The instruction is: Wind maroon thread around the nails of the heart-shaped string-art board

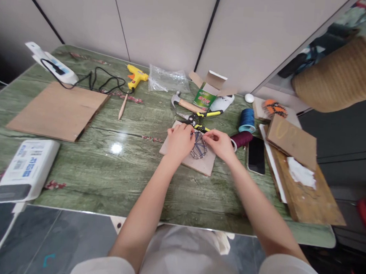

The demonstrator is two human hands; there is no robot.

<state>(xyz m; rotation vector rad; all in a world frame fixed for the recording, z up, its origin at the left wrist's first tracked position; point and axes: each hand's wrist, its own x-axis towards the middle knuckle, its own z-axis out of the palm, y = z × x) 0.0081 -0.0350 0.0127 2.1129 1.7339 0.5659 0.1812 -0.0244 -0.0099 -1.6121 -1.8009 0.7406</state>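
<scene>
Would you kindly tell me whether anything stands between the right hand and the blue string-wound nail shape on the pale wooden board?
Nothing visible does: the right hand reaches the blue string-wound nail shape directly; the yellow-handled pliers lie beyond it.

No wording clearly legible, blurred blue print on a white box (25,171), red and white lettering on a small green carton (204,100), both too small to read

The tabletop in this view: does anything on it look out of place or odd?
Yes: the wooden board at the right sticks out past the edge of the green table, looking unsteady, with crumpled white tissue on it.
</scene>
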